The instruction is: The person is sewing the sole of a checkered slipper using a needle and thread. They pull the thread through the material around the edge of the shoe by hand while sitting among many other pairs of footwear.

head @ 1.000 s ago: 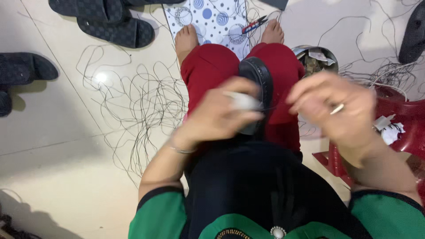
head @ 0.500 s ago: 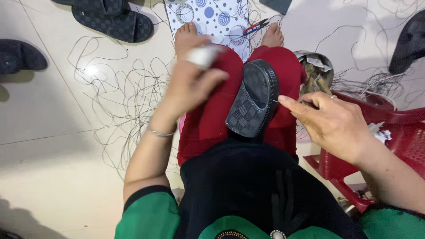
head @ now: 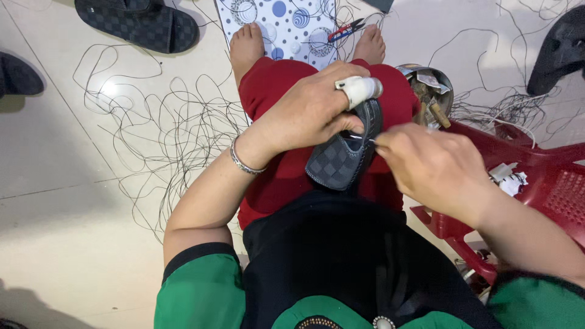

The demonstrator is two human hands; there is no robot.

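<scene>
A: Left hand [head: 311, 113]?
B: Curled over a dark checkered slipper [head: 341, 155], gripping it on the red-trousered lap [head: 274, 91]. White wrap on one finger [head: 359, 90]; bangle [head: 242, 163] at the wrist.

A: Right hand [head: 436, 167]?
B: Fingertips pinched on a thin needle [head: 364, 139] at the slipper's edge, palm down, wrist bent inward.

A: Containers?
B: Round metal bowl [head: 448, 82] just beyond the knee, holding paper scraps and small bits; contents unclear. Red plastic stool [head: 548, 176] at right, with white scraps on it.

A: Farther out?
B: Black thread [head: 152, 122] tangled on the floor, dotted cloth [head: 286, 24] between the feet, snips [head: 346, 29] on it, another slipper [head: 140, 24] at upper left.
</scene>
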